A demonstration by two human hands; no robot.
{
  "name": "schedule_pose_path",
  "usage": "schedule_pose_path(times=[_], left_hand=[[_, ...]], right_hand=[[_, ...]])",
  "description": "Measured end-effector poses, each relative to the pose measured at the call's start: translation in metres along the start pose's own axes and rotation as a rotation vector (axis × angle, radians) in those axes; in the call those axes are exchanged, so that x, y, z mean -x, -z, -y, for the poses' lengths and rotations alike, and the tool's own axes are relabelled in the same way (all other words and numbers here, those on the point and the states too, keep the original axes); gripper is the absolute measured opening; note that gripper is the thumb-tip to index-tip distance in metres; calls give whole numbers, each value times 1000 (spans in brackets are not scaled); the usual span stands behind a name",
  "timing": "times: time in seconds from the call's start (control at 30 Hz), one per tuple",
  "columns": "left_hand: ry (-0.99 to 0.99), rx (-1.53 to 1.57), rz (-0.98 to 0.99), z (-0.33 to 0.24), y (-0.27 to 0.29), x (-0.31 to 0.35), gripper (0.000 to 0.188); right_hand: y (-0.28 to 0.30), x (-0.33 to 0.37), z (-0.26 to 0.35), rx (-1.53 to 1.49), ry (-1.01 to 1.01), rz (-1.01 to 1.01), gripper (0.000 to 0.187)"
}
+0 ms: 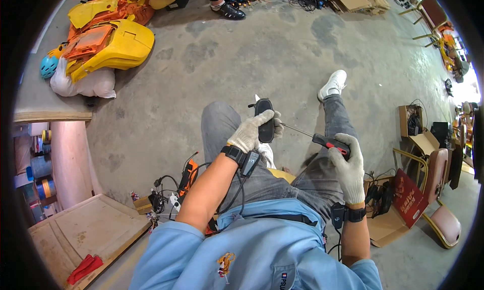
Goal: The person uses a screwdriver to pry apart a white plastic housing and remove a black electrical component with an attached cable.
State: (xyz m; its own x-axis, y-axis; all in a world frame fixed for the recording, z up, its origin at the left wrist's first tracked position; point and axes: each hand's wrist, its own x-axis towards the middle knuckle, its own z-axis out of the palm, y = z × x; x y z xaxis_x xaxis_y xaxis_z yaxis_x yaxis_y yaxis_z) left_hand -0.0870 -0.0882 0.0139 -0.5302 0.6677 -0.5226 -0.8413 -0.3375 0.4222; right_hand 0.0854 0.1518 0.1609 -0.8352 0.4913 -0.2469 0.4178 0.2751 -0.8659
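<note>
My left hand (247, 134), in a white knit glove, is closed around a flat black oblong part (264, 124) with rounded ends, held upright above my lap. A short stub sticks out at its upper left; what the part belongs to cannot be told. In my gloved right hand (351, 170) is a screwdriver (330, 142) with a black and red handle, gripped around the handle. Its thin metal shaft points left toward the black part. The tip ends beside my left fingertips, and whether it touches the part cannot be told.
Yellow and orange plastic shells (113, 45) are piled at the far left over a white sack (83, 83). A wooden board (88, 229) with a red cloth lies at near left. Open cardboard boxes (385, 232) and chairs (438, 176) stand to the right. Another person's shoe (229, 11) shows at the top.
</note>
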Motion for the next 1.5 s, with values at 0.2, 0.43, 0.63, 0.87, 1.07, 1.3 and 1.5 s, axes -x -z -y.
schedule_pose_path(times=[0.2,0.43,0.63,0.87,1.07,1.3,1.5], left_hand=[[-24,-180,-133,1,-11,1,34],[16,-530,-264,-6,-21,11,41],[-65,-851,-294,-7,-18,11,58],[-71,-1076,-272,-1,2,0,91],[-47,-1080,-270,-10,-22,11,94],[-64,-1068,-232,-1,-2,-1,91],[-104,-1089,-239,-1,-7,2,89]], right_hand=[[7,-1,0,-34,6,-44,36],[-1,-3,10,-40,-23,-75,34],[-8,-5,16,-70,-24,-85,34],[-17,-11,19,-5,57,-75,37],[-17,-12,16,-11,43,-58,37],[-23,-11,18,-13,38,-51,37],[-24,-11,21,52,63,-61,38]])
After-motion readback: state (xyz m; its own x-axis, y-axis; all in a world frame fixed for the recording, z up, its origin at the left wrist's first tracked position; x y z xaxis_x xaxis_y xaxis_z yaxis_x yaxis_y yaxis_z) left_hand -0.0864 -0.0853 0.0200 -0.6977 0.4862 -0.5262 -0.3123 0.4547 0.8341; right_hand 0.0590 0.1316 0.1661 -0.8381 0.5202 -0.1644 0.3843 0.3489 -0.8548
